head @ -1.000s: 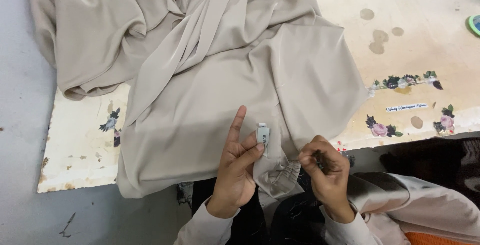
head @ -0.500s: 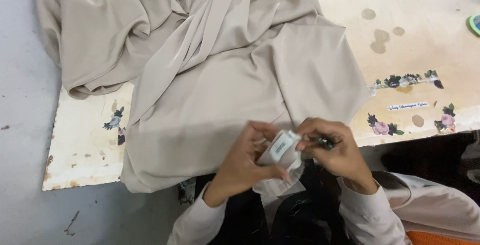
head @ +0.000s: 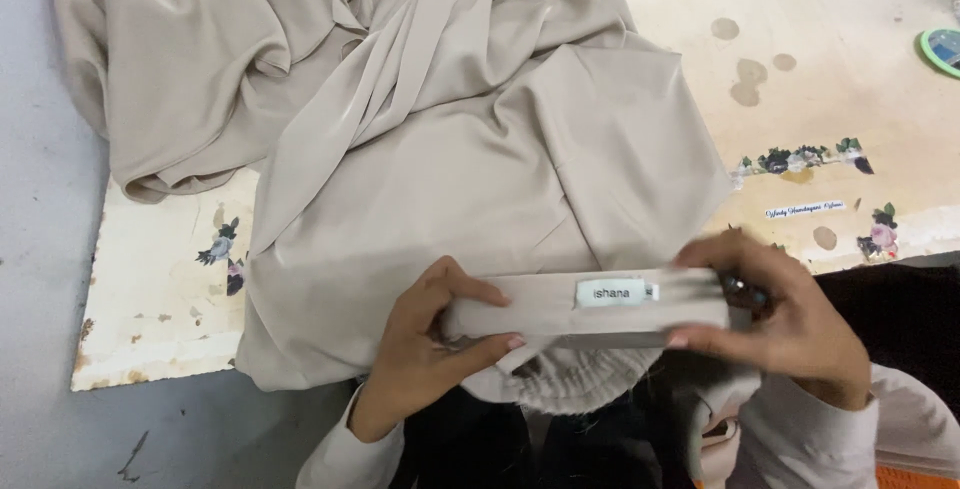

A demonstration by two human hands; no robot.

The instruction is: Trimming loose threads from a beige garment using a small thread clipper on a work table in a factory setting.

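A large beige garment (head: 420, 139) lies crumpled over a worn table. My left hand (head: 425, 349) and my right hand (head: 790, 324) hold a folded beige band of that garment (head: 540, 314) stretched flat between them, near the table's front edge. A small white sewn-in label (head: 615, 292) sits on the band, facing up. My right hand also pinches a small dark tool (head: 745, 292) against the band's right end; its shape is mostly hidden. A gathered elastic part of the fabric (head: 570, 384) hangs just below the band.
The cream table top (head: 850, 69) has stains and flower stickers (head: 800, 159) at the right and another flower sticker (head: 222, 249) at the left. A round green object (head: 942, 49) sits at the far right edge. Grey floor (head: 40, 249) lies to the left.
My hands moved apart and pulled the folded band out flat between them. The label, upright near my left fingers a second ago, now lies flat in the middle of the band.
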